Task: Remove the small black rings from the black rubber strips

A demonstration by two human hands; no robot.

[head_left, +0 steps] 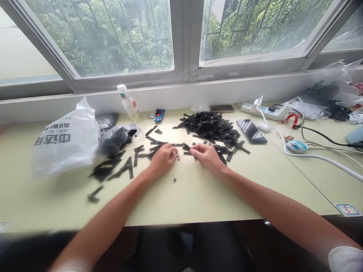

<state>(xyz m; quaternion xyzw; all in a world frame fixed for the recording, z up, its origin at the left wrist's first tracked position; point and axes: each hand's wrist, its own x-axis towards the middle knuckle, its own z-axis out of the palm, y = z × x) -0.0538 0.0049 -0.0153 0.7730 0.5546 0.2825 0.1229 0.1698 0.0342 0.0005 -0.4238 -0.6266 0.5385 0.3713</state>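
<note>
My left hand (pixel 162 158) and my right hand (pixel 206 155) rest side by side on the pale green table (pixel 181 196), fingers curled. Between them runs a black strip (pixel 181 145), and each hand pinches an end of it. A tiny black ring (pixel 178 158) lies just right of my left fingertips, and another small black piece (pixel 175 180) sits nearer me. A big heap of black strips (pixel 211 126) lies behind my right hand. More loose strips (pixel 121 168) are scattered to the left of my left hand.
A white printed plastic bag (pixel 64 138) and a clear bag of black parts (pixel 115 138) lie at left. A small bottle (pixel 129 102) stands by the sill. A phone (pixel 251 131), a power strip (pixel 266 110), white cables (pixel 314 155) and more bags (pixel 334 90) crowd the right.
</note>
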